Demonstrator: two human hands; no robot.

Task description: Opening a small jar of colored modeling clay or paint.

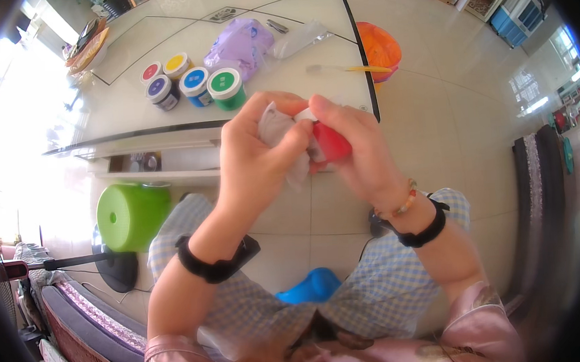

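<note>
Both hands meet in front of me, just off the table's near edge. My left hand (253, 158) holds a crumpled white wipe or tissue (277, 126), part of which hangs below the thumb. In my right hand (363, 150) is a red paint jar (334, 142) with a white lid (305, 115), tilted on its side. The wipe lies against the jar, and my left thumb presses near its lid end. Fingers hide part of the jar and the lid's far side.
On the glass-topped table (133, 103) stand several paint jars, among them a green jar (226, 87) and a blue jar (196, 86). Behind them lie a purple soft pack (240, 45), a clear plastic bag (302, 38) and a yellow-handled brush (363, 68) overhanging the edge. A green stool (131, 217) stands left.
</note>
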